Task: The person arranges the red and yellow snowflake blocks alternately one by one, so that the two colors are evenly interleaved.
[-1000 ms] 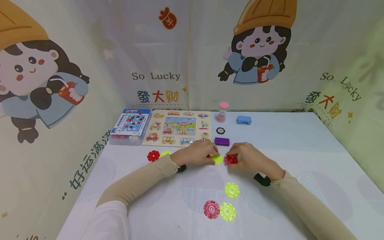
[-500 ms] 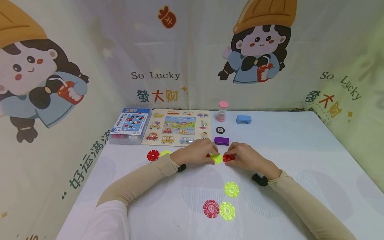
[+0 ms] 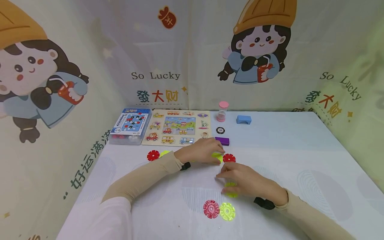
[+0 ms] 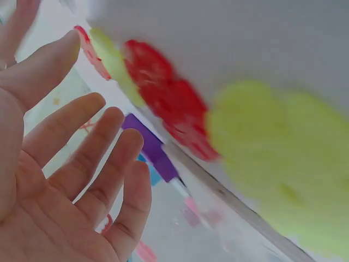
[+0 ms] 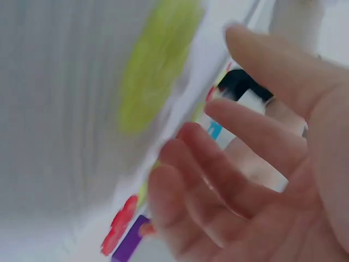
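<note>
The left hand [image 3: 201, 151] is in the middle of the head view. Its grip is apart, with nothing in it. A yellow disc [image 3: 217, 156] peeks out there, and a red disc [image 3: 229, 157] sits just to the right of it. The right hand [image 3: 248, 181] is lower and more to the right. Its grip is apart too, over another yellow disc [image 3: 230, 185]. Low in the frame, one more red disc [image 3: 211, 209] and a third yellow disc [image 3: 227, 211] lie side by side on the table [image 3: 162, 210].

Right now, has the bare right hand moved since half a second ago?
Yes: the bare right hand sits lower in the head view, farther from the purple rectangular block.
</note>
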`<state>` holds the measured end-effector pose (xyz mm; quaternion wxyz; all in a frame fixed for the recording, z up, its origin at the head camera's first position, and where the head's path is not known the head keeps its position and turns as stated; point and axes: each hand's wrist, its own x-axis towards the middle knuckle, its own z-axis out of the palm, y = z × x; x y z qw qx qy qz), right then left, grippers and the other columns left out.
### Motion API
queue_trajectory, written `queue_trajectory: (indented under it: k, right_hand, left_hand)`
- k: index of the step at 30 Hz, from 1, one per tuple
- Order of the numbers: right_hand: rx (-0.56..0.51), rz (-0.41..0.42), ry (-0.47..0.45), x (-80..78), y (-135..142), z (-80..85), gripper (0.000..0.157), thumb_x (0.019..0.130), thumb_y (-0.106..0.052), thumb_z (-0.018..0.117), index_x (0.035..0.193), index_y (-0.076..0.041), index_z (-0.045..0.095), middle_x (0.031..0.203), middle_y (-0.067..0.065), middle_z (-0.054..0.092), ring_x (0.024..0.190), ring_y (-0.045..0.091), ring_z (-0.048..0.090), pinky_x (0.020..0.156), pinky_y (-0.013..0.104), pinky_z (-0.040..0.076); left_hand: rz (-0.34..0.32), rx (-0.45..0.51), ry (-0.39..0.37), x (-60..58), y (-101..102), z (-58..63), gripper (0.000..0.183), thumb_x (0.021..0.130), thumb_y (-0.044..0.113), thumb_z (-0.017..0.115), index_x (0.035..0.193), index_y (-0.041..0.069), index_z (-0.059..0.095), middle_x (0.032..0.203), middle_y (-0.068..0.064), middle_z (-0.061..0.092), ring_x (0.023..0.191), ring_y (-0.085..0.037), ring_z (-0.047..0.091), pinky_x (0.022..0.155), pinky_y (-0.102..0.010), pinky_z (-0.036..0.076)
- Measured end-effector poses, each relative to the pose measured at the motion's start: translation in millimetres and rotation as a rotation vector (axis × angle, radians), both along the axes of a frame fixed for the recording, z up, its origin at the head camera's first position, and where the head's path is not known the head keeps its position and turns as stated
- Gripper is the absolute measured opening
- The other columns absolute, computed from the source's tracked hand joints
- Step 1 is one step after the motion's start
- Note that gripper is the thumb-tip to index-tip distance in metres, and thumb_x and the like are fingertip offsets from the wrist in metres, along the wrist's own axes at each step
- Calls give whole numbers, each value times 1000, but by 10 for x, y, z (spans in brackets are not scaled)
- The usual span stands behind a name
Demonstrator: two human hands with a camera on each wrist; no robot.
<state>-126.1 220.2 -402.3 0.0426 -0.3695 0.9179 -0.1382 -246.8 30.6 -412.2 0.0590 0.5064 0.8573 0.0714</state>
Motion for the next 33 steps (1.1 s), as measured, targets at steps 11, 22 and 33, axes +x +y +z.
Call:
queue_trajectory:
  k: [11, 22, 33]
  right_hand:
    - [-5, 141, 17, 494, -145, -62, 51, 79, -55, 67, 121, -26, 65, 111, -10, 57, 99, 5, 52, 81, 24, 50]
    - [46, 200, 84, 567, -309, -120, 40, 83, -49, 66, 117, -28, 66, 104, -10, 56, 92, 4, 49, 76, 19, 47]
    - [83, -101, 36, 263, 142, -40, 45, 71, -40, 80, 111, -20, 71, 102, -7, 57, 91, 6, 49, 74, 23, 50]
  left_hand:
    - [-20, -47, -50, 40, 237, -37, 49, 85, 51, 63, 129, 30, 59, 128, 11, 58, 119, -8, 50, 99, -31, 44]
    - [6, -36, -74, 115, 301, 3, 46, 84, 45, 68, 127, 30, 60, 122, 11, 61, 111, -5, 54, 93, -26, 46]
    - [-20, -45, -25, 63, 302, -14, 45, 84, 45, 68, 125, 29, 61, 123, 11, 62, 111, -6, 56, 91, -25, 47]
